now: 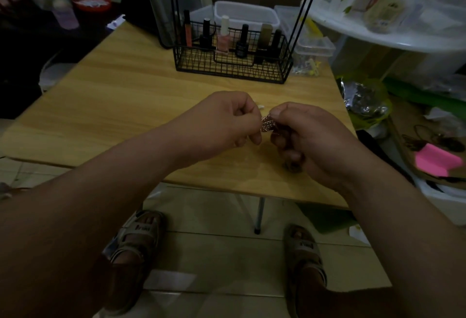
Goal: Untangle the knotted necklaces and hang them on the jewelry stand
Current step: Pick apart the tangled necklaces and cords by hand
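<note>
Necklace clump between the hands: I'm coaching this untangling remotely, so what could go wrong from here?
1. The left hand and right hand both pinch the necklace clump; pulling them apart could tighten the knot or snap a fine chain.
2. The picture is dim and the links are tiny, so the wrong strand may get tugged.

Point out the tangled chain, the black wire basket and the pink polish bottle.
tangled chain (267, 124): head view, its bunched links.
black wire basket (232, 69): head view, its front mesh wall.
pink polish bottle (223, 41): head view, its glass body.
</note>
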### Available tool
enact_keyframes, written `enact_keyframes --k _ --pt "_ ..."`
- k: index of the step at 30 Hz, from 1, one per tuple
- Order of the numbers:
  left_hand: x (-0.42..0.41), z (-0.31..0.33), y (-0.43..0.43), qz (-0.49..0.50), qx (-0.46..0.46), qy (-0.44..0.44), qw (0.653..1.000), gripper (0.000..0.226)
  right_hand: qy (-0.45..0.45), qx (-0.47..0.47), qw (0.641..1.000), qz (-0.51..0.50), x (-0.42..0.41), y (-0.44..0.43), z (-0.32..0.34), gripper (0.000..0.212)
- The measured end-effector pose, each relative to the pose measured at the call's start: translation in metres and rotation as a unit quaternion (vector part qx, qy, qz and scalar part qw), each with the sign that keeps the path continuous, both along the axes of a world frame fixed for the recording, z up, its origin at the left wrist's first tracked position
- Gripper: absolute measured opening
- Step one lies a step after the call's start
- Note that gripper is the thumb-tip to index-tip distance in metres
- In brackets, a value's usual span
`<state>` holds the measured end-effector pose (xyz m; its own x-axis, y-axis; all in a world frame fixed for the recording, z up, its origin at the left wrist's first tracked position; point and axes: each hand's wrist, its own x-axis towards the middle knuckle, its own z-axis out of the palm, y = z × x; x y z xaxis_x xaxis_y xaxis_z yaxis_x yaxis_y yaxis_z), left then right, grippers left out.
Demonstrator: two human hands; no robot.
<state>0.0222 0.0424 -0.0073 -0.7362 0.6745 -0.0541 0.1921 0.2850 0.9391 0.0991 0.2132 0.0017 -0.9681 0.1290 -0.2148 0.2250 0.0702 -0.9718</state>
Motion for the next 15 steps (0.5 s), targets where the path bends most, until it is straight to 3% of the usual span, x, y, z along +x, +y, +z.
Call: enact_keyframes --k 7,11,15 --pt "0.0010 -0.0016 0.0021 0.003 0.026 0.001 1.000 0.006 -0.013 -0.090 0.995 -0.040 -0.0016 -0.0057 -0.0011 0.011" --pt "0.0024 -0.0011 0.0031 0.020 0.032 -0.014 0.999 0.007 0.018 -0.062 0.998 -0.025 -0.0028 -0.0013 -0.0006 0.007" --pt "0.0008 0.0002 0.0015 0.025 0.049 -0.046 0.997 0.005 0.036 -0.009 0.999 0.022 -0.0013 0.0032 0.0003 0.018"
